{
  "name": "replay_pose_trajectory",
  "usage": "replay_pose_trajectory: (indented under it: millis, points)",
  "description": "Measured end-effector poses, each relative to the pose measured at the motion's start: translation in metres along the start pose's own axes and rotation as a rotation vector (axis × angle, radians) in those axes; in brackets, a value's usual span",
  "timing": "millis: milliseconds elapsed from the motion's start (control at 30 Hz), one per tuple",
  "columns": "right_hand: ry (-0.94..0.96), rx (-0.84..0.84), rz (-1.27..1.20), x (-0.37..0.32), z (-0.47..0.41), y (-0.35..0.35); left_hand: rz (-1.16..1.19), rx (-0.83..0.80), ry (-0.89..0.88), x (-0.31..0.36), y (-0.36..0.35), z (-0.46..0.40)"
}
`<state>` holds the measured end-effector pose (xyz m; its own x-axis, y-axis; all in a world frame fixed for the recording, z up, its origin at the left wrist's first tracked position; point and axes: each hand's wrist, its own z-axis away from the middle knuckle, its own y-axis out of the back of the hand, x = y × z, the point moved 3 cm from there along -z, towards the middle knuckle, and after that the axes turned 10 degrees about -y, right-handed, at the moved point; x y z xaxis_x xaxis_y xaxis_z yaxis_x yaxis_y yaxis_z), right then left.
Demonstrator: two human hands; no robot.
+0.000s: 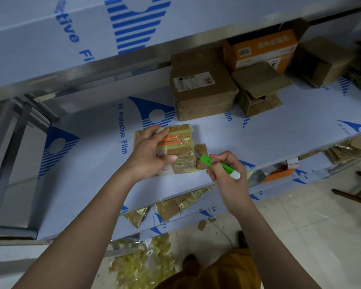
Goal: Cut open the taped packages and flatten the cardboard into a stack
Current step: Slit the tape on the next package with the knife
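Note:
A small taped cardboard package (181,147), wrapped in yellowish tape with an orange label, lies on the film-covered shelf (258,138) in front of me. My left hand (148,153) grips it from the left, thumb across its near side and fingers over its top. My right hand (223,170) holds a green and white box cutter (219,165). The cutter's blade end meets the package's right side, where a small flap stands open.
Behind the package stand a taped brown box (202,90), an opened flattened-looking box (258,88), an orange box (265,51) and another brown box (323,61). Cardboard pieces and tape scraps lie on the lower shelf (175,205) and floor (146,265). A metal frame (15,142) stands left.

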<state>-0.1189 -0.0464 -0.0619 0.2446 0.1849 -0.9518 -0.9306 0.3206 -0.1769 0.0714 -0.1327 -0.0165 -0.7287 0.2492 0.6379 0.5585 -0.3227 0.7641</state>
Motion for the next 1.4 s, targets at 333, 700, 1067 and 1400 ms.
replay_pose_trajectory:
  millis: [333,700,1067,1400]
  points:
    - [0.025,0.239,-0.077,-0.014,0.0,0.004,-0.63,0.192,0.366,0.004,0.031,-0.002]
    - [-0.065,0.191,-0.245,0.005,0.021,-0.04,0.294,0.458,0.544,-0.027,0.021,0.003]
    - [0.021,0.072,-0.258,-0.012,-0.01,-0.05,-0.742,0.222,0.127,-0.005,0.031,0.008]
    - [-0.022,0.025,-0.25,-0.006,-0.013,-0.053,-0.346,0.029,-0.035,-0.024,0.016,0.015]
